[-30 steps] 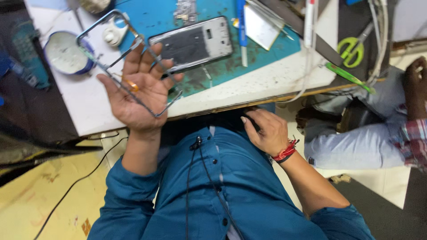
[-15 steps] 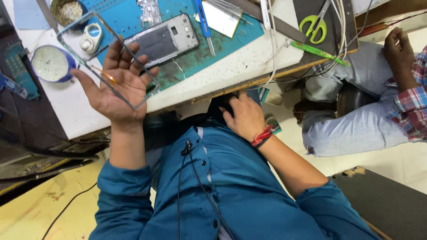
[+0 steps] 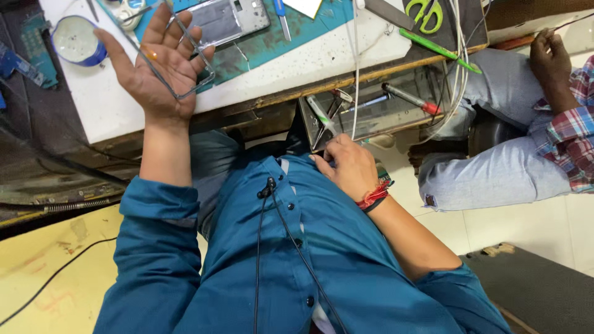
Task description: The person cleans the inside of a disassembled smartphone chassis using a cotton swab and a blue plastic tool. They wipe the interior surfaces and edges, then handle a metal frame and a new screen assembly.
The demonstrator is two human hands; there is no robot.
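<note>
My left hand (image 3: 158,65) is raised palm up over the white table (image 3: 105,105), fingers spread. A thin clear rectangular phone frame (image 3: 201,59) lies across its palm and fingers. My right hand (image 3: 349,167), with a red thread band at the wrist, is down at the front of an open drawer (image 3: 377,117) under the table. Its curled fingertips meet the near end of a light-handled tool (image 3: 322,114). Whether they grip it is unclear. A silver phone housing (image 3: 226,21) lies on the teal mat (image 3: 272,40) just beyond my left hand.
A blue-rimmed round tin (image 3: 74,40) stands left of my hand. Green scissors (image 3: 427,12), a green-handled tool (image 3: 439,46) and white cables (image 3: 458,55) lie at the table's right. A red-tipped screwdriver (image 3: 408,99) lies in the drawer. Another person sits at right, a hand (image 3: 550,62) on their knee.
My right hand has moved from my lap up to the drawer, which has come into view open. My left hand keeps the frame on its palm; the view has shifted.
</note>
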